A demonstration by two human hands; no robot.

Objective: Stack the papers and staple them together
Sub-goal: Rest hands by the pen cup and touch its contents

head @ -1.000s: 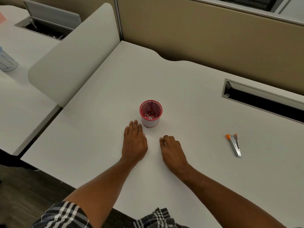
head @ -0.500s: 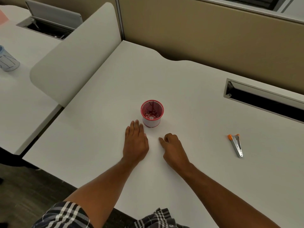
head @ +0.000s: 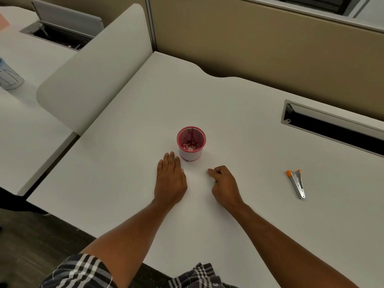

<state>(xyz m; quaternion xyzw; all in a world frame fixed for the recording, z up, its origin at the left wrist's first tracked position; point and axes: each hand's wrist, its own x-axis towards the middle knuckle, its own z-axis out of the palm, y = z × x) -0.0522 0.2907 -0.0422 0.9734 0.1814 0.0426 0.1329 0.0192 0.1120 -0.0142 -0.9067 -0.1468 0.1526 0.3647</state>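
Resting flat, left hand fingers together; right hand curled, empty — stapler looks rigid, light; grip mid-body.

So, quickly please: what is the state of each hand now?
Left hand: open, flat on the desk, holding nothing.
Right hand: fingers curled, holding nothing visible.

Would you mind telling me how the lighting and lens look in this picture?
Head view: dim, even light, soft shadows; no glare on the desk; wide-angle bending of the partition; cup, stapler and both hands sharp.
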